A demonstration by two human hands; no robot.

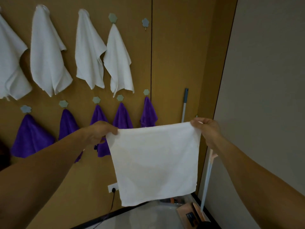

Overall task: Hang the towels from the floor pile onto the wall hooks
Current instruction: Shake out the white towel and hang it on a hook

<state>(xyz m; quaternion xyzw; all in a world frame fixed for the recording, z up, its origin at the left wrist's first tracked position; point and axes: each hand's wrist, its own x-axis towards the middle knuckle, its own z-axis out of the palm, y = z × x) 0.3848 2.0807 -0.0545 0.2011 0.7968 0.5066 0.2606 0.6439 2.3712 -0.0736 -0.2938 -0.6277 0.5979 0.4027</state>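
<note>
Forearms reach in; the left hand (100,132) and right hand (207,129) each pinch a top corner of a square white cloth towel (155,162), spread flat at centre. Nine towels already hang (four white, five purple). One bare blue flower-shaped wall hook (145,22) waits at twelve o'clock, beside the panel seam, clear above.

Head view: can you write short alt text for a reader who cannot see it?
Two bare hands, left hand and right hand, hold a square white cloth towel spread by its top corners before a brown wooden wall. White towels hang above purple towels on small flower-shaped hooks; one upper blue-grey flower-shaped hook is empty.
</note>
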